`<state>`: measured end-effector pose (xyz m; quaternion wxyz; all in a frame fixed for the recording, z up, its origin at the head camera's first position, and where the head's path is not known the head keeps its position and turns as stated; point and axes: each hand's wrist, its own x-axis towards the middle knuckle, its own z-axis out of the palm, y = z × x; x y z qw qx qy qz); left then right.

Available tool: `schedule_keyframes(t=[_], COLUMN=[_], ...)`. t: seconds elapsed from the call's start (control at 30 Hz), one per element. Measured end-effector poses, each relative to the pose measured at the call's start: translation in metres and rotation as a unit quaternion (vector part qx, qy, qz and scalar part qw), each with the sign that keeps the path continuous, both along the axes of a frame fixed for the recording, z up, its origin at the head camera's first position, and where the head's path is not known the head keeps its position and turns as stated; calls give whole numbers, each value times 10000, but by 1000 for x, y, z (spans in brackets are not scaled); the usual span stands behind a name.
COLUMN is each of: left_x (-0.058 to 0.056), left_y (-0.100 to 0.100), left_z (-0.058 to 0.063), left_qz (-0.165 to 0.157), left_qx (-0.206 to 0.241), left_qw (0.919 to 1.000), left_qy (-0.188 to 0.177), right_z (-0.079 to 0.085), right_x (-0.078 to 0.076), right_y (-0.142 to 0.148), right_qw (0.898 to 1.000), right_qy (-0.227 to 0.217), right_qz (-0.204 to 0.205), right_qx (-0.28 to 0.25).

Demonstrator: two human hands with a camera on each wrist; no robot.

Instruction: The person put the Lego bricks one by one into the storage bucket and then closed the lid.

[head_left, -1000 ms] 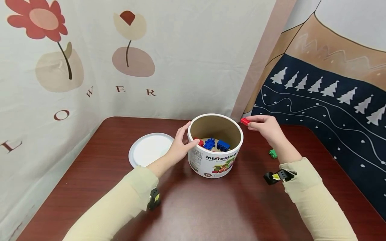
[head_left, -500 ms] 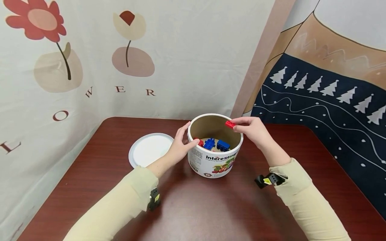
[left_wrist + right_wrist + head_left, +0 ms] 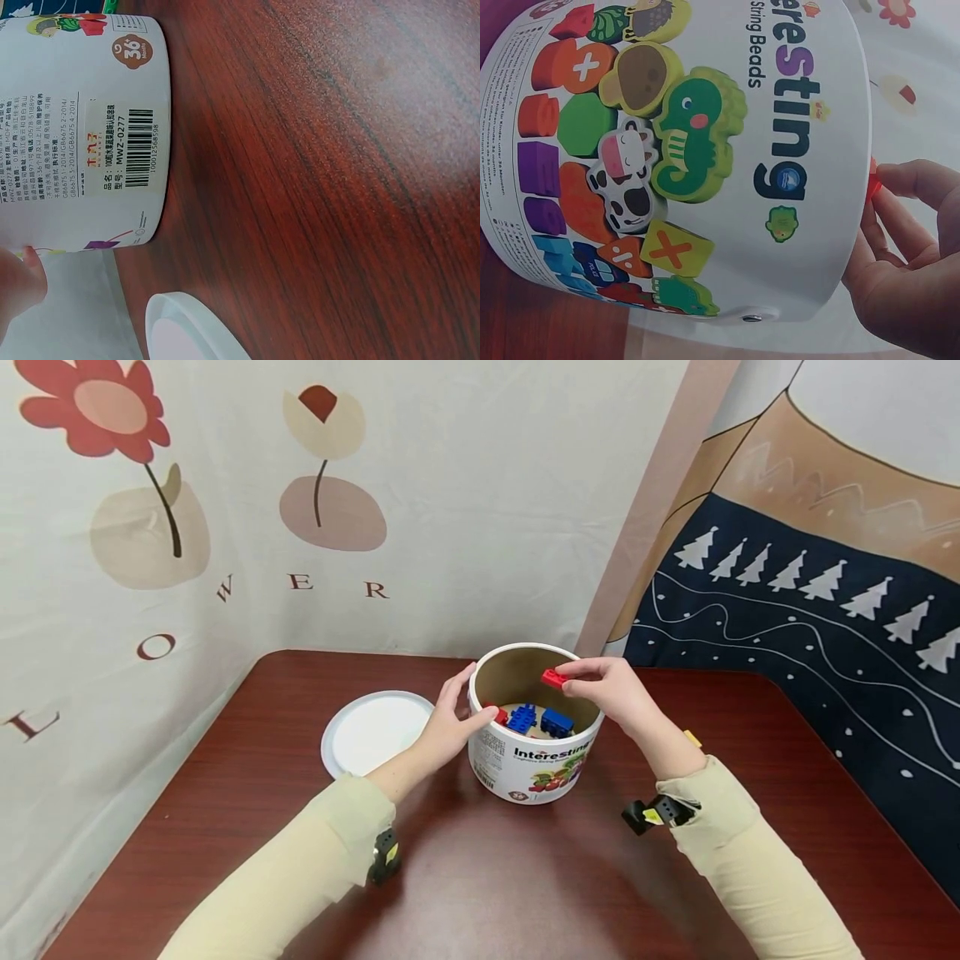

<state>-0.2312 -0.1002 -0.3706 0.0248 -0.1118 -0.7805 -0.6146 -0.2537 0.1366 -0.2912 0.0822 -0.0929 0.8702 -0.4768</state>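
A white round bucket (image 3: 491, 768) with printed lettering stands upright on the table. At its left side, my left hand (image 3: 444, 727) holds it, thumb over the front of the rim and fingers spread toward the back. My right hand (image 3: 611, 692) pinches a red toy brick (image 3: 553, 678) between thumb and fingertips, over the bucket's opening. Two blue toy bricks (image 3: 521, 718) and a red brick (image 3: 500, 716) lie inside at the bottom. In the right wrist view the bucket wall covers most of the pinched red brick (image 3: 874, 180).
A white round lid (image 3: 375, 731) lies flat on the brown table (image 3: 480, 877), left of the bucket. Behind my right wrist a small yellow piece (image 3: 692, 739) shows. Printed cloths (image 3: 450, 510) hang close behind the table.
My right hand has moved left with the red brick, from outside the bucket's right rim to over its opening. My left hand has stayed at the bucket.
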Motion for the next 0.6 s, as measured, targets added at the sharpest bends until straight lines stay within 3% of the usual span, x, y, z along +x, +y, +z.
schedule_keyframes(t=[0.3,0.6], left_x=[0,1], left_y=[0,-2], left_z=[-1,-1], left_qz=[-12,-35], left_qx=[-4,43], left_qw=[10000,10000], left_qy=[-9,-16], right_z=[4,7], right_x=[3,4], right_y=[10,64], right_qw=[9992,9908], right_qy=[75,185], right_qz=[-76,-433], right_qx=[-395,-1272])
